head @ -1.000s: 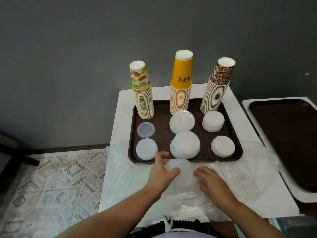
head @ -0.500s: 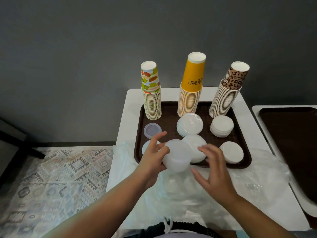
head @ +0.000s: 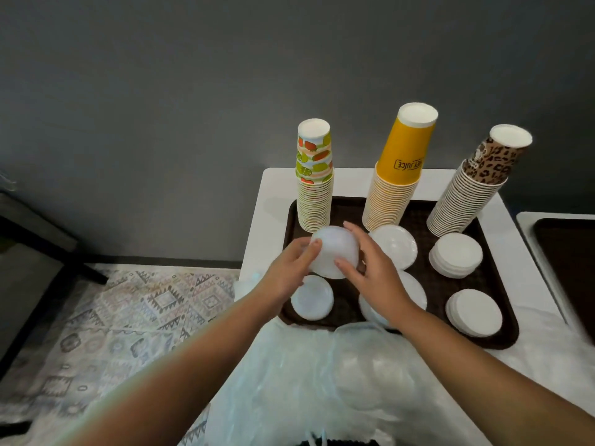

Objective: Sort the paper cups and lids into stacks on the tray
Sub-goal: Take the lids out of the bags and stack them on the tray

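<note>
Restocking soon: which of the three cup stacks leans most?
The leopard-print stack, at the tray's back right, leans right; the fruit-print and yellow stacks stand straighter.

Single head-worn wide-angle view, looking forward and steeply down from close above; brown tray (head: 502, 341) on white tabletop (head: 273, 194) just beyond both hands, grey wall behind.

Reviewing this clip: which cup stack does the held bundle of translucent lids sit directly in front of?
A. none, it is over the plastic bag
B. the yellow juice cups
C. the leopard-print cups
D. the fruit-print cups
D: both hands, left hand and right hand, hold the lid bundle just before the fruit-print cups at the tray's back left.
</note>
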`<state>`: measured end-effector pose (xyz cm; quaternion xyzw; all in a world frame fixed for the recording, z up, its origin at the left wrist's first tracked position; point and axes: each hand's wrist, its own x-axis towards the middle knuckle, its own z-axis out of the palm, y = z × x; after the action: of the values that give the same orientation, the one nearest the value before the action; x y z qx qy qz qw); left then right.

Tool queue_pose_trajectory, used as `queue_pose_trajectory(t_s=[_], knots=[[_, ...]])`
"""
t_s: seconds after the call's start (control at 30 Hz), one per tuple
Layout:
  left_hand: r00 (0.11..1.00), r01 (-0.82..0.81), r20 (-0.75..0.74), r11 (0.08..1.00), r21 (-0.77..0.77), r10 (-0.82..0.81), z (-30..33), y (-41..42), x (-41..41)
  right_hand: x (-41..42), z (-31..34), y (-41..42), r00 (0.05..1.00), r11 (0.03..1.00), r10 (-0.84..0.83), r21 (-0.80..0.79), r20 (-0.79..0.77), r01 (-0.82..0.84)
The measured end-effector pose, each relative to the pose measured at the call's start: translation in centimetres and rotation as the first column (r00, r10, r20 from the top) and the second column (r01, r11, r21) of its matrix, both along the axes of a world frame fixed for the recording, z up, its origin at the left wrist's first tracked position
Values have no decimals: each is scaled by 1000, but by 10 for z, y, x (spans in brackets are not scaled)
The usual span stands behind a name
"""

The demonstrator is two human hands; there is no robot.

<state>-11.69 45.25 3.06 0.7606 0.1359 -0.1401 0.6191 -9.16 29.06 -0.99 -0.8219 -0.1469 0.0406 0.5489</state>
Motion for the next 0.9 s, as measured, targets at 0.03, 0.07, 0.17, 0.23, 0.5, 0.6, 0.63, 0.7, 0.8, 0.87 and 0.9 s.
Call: queue_pose_trajectory(t_s=[0.03,0.07,0.17,0.23,0.5,0.6,0.63,0.7,0.8,0.87,0.9], knots=[[999,6,34,999,36,-7,-2,3,6,10,-1,6,996,998,-34,49,-84,38],[998,27,63,997,77,-32,-5,5,13,20,-2,11,986,994,-74,74,-149,86],[989,90,90,963,254,-116,-23,11,35,46,-11,27,957,986,-130,67,-258,152],[996,67,32,941,331,-82,-35,12,45,60,-24,37,938,986,-149,30,-314,167],[996,49,-92,923,382,-14,-64,12,55,73,-67,54,895,966,-248,-161,-370,201],[993,50,-120,926,373,-5,-67,14,55,73,-72,56,900,962,-245,-204,-359,181],[992,51,-127,923,380,-3,-69,14,55,73,-73,57,902,962,-237,-214,-362,167],[991,46,-135,916,399,9,-70,14,57,74,-74,58,903,963,-214,-237,-372,131],[989,44,-146,904,425,20,-69,12,58,74,-73,58,900,960,-202,-260,-386,104],[989,45,-146,900,434,21,-69,11,58,73,-71,59,907,955,-203,-279,-369,100],[989,43,-148,900,434,24,-70,11,57,71,-68,60,908,949,-212,-298,-361,103]])
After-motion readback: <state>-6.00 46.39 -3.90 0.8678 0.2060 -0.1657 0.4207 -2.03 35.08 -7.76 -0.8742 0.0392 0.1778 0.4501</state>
